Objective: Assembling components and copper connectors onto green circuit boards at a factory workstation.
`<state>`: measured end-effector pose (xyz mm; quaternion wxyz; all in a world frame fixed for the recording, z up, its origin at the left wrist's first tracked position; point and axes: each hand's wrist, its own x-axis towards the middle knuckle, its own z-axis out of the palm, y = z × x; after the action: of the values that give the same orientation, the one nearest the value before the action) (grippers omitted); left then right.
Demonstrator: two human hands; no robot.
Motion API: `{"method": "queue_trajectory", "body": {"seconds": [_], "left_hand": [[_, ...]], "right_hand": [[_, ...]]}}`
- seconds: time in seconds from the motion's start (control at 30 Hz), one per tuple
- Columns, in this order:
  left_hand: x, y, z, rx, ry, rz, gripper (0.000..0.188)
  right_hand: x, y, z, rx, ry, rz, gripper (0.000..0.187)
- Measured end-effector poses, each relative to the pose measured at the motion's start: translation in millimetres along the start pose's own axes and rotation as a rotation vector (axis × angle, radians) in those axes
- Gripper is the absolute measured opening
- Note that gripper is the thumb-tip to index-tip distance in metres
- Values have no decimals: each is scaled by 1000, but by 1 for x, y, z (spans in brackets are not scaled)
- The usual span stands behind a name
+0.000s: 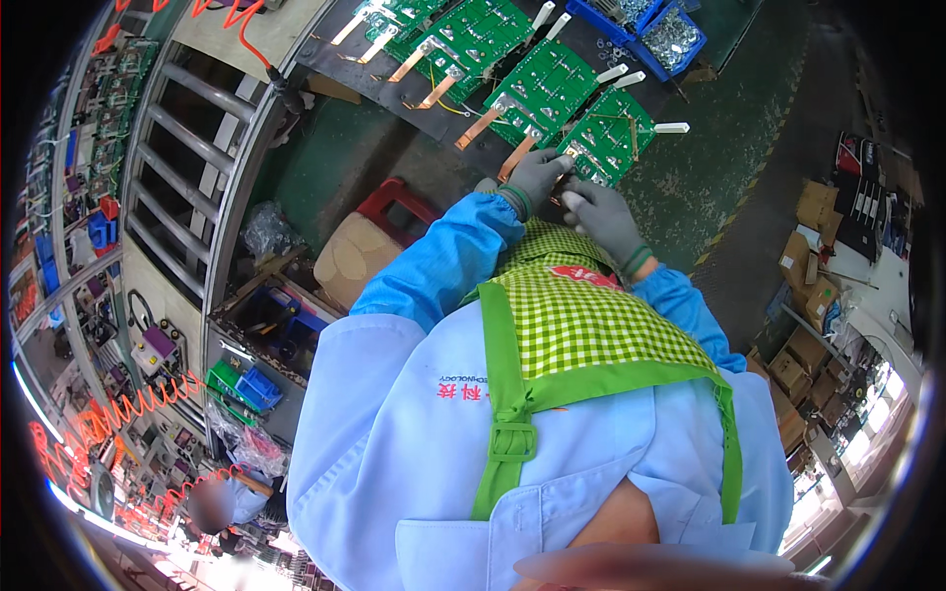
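Observation:
My left hand (pixel 538 179), in a grey glove, is at the near edge of the closest green circuit board (pixel 613 136). Its fingers are pressed together around something too small to name. Just to the right, my right hand (pixel 605 219), gloved alike, has its fingers curled in a pinch below the same board edge; whatever is between them is hidden. A copper strip (pixel 516 158) sticks out from the board edge beside my left hand. White tabs (pixel 672 128) jut from the board's far side.
More green circuit boards (pixel 544 91) with copper strips lie in a row on the dark bench (pixel 345 67). Blue bins (pixel 672 41) of small metal parts stand at its far end. A red-framed seat (pixel 398 205) is on the left, beside a roller rack (pixel 181 148). Cardboard boxes (pixel 810 258) are at right.

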<state>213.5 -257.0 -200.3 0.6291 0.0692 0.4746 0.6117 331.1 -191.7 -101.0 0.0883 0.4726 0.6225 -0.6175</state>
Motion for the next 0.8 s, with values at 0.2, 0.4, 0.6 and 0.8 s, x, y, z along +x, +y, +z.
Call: {"method": "queue_trajectory", "body": {"seconds": [0.2,0.4,0.6,0.8], "left_hand": [[-7,9,12,-292,119,-132,20],[2,21,10,-53,96,-231,15],[0,23,18,4,186,-283,19],[-6,12,2,-28,188,-293,23]], "right_hand": [[-25,-49,-79,148,41,-234,26],[42,-68,-185,108,461,-396,30],[194,-19,-270,-864,787,-649,34],[254,-48,-264,-1066,725,-454,34]]}}
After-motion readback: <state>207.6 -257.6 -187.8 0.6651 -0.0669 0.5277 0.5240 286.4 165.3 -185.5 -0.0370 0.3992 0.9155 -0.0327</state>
